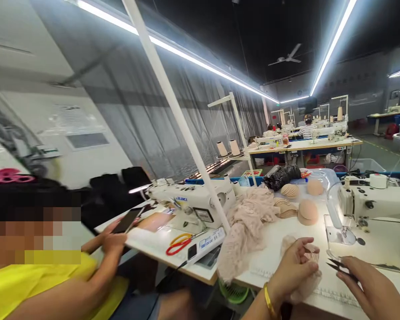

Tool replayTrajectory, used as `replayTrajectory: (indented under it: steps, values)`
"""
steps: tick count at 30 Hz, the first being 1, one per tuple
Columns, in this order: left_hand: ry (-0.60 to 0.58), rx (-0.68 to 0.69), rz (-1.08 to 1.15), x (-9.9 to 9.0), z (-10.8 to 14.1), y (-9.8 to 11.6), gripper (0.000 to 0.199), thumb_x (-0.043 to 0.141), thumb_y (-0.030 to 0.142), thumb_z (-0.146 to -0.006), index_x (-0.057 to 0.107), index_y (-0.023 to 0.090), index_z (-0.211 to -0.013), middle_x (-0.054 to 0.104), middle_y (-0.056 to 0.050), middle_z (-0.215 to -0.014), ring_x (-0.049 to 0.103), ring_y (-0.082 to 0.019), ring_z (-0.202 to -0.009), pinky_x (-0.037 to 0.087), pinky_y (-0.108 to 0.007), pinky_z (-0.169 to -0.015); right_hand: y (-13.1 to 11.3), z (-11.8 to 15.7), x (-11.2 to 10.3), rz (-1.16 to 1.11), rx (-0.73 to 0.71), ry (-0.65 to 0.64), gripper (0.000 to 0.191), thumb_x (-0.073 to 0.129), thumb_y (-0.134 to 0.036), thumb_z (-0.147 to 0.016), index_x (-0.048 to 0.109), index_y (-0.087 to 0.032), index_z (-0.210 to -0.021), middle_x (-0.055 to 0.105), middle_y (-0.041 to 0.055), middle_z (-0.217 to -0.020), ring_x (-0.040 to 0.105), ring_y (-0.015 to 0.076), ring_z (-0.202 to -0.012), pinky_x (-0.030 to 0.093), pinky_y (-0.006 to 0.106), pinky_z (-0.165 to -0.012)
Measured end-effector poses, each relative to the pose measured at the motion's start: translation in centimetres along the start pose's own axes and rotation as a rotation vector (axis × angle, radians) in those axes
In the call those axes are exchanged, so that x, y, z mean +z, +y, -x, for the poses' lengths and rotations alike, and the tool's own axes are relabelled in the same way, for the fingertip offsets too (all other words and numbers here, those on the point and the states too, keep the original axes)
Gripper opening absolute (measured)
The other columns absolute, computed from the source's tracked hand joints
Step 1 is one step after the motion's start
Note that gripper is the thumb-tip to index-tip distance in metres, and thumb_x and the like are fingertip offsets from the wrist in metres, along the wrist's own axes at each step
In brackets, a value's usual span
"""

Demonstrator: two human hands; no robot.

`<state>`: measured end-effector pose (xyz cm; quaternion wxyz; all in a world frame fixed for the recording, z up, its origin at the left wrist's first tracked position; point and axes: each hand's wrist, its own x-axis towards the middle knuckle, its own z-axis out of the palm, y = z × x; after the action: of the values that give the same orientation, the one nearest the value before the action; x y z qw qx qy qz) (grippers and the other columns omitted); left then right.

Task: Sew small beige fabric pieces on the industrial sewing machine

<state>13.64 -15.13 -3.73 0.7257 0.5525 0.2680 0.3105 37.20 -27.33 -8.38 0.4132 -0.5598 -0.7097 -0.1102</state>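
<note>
Sheer pale pink fabric (pixel 306 286) is gathered in my left hand (pixel 295 271), whose fingers are curled around it; a yellow bangle (pixel 268 298) circles that wrist. My right hand (pixel 366 284) grips small dark thread snips (pixel 340 267), their two pointed blades apart and aimed left toward the fabric without visibly touching it. Just beyond my hands stands a white sewing machine (pixel 375 202) with its lit needle area. Beige bra cups (pixel 308 212) lie on the white table behind my left hand. A heap of pale lace fabric (pixel 250 220) hangs over the table's edge on the left.
Left of me, a person in a yellow top (pixel 53 284) holds a phone (pixel 129 220). A second sewing machine (pixel 193 200), red-and-yellow-handled scissors (pixel 179 244) and a white pole (pixel 183 120) stand or lie nearby. A black plastic bag (pixel 282 177) lies behind the cups. A green basket (pixel 234 293) sits below.
</note>
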Motion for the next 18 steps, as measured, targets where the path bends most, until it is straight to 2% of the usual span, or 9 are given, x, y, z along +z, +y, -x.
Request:
replayTrajectory:
  steps: [2, 6, 9, 12, 15, 17, 18]
  values:
    - [-0.031, -0.009, 0.02, 0.3, -0.1, 0.3, 0.083, 0.102, 0.04, -0.065, 0.064, 0.021, -0.136, 0.069, -0.009, -0.128, 0.061, -0.009, -0.079, 0.055, -0.03, -0.082, -0.5, -1.1, 0.7, 0.157, -0.087, 0.028, 0.024, 0.049, -0.044, -0.114, 0.067, -0.028, -0.115, 0.077, 0.0038, -0.095, 0.076, 0.0221, -0.077, 0.058, 0.032, -0.068]
    - [-0.083, -0.041, 0.061, 0.9, -0.6, 0.6, 0.083, 0.103, 0.038, -0.066, 0.064, 0.022, -0.137, 0.068, -0.01, -0.131, 0.067, -0.013, -0.088, 0.056, -0.034, -0.089, -1.3, -2.3, 2.1, 0.234, -0.086, 0.037, 0.034, 0.04, -0.038, -0.117, 0.067, -0.026, -0.101, 0.066, 0.0012, -0.078, 0.064, 0.0216, -0.067, 0.047, 0.034, -0.068]
    - [-0.12, -0.077, 0.076, 1.6, -1.1, 0.5, 0.084, 0.102, 0.032, -0.066, 0.062, 0.023, -0.14, 0.07, -0.011, -0.133, 0.069, -0.017, -0.1, 0.055, -0.032, -0.091, -1.6, -2.6, 2.8, 0.236, -0.07, 0.026, 0.036, 0.037, -0.036, -0.118, 0.07, -0.027, -0.11, 0.065, 0.0018, -0.078, 0.063, 0.0203, -0.067, 0.046, 0.032, -0.069]
    - [-0.153, -0.111, 0.004, 1.9, -1.4, 0.8, 0.093, 0.097, 0.025, -0.066, 0.055, 0.022, -0.149, 0.072, -0.011, -0.13, 0.068, -0.012, -0.091, 0.053, -0.028, -0.086, -1.5, -2.4, 2.7, 0.23, -0.04, -0.005, 0.036, 0.038, -0.038, -0.117, 0.071, -0.027, -0.109, 0.067, 0.0021, -0.077, 0.065, 0.02, -0.066, 0.046, 0.031, -0.067]
    - [-0.219, -0.143, -0.166, 0.4, -1.1, 3.3, 0.097, 0.089, 0.02, -0.069, 0.048, 0.02, -0.157, 0.076, -0.01, -0.123, 0.063, -0.009, -0.077, 0.05, -0.025, -0.076, 0.1, -0.8, 1.5, 0.201, 0.072, -0.07, 0.031, 0.047, -0.044, -0.113, 0.072, -0.029, -0.104, 0.076, 0.0048, -0.087, 0.072, 0.0221, -0.072, 0.053, 0.031, -0.068]
    - [-0.175, -0.058, -0.371, -1.9, -0.6, 6.8, 0.078, 0.081, 0.024, -0.078, 0.055, 0.019, -0.152, 0.076, -0.011, -0.123, 0.062, -0.011, -0.076, 0.049, -0.025, -0.072, 2.4, 1.3, 0.3, 0.159, 0.213, -0.126, 0.031, 0.051, -0.052, -0.109, 0.074, -0.032, -0.115, 0.082, 0.0065, -0.104, 0.079, 0.026, -0.084, 0.059, 0.032, -0.07]
    - [-0.098, 0.01, -0.495, -3.4, -0.3, 8.8, 0.066, 0.075, 0.028, -0.085, 0.059, 0.02, -0.148, 0.076, -0.011, -0.124, 0.064, -0.014, -0.078, 0.05, -0.028, -0.07, 3.8, 2.5, -0.3, 0.152, 0.264, -0.167, 0.032, 0.054, -0.057, -0.107, 0.074, -0.034, -0.115, 0.083, 0.0048, -0.103, 0.08, 0.026, -0.08, 0.059, 0.032, -0.064]
